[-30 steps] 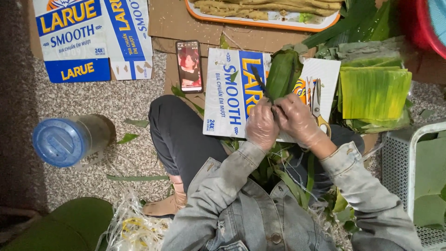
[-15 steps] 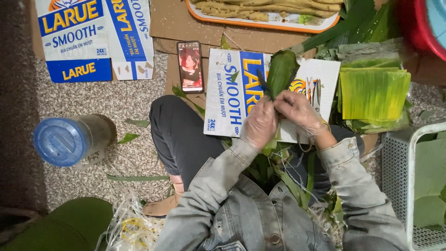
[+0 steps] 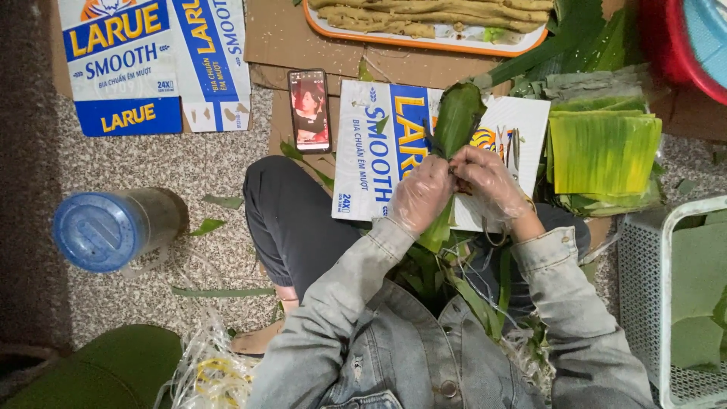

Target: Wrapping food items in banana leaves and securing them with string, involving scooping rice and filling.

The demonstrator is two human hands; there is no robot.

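1. The leaf-wrapped roll [image 3: 457, 117] stands upright over the flattened carton [image 3: 379, 155] on the person's lap, pointing to 12 o'clock.
2. The gloved left hand [image 3: 420, 193] and right hand [image 3: 491, 180] both clasp its lower end.
3. Cut leaves [image 3: 603, 151] lie at 3 o'clock, a phone [image 3: 309, 110] at 9.
4. A loosened grip could let the leaf unroll.

My hands hold a leaf-wrapped roll [image 3: 454, 121] above the cardboard sheet [image 3: 379, 151]. The phone [image 3: 309, 110] lies left of it, the leaf stack [image 3: 603, 151] right, the tray [image 3: 424, 34] behind.
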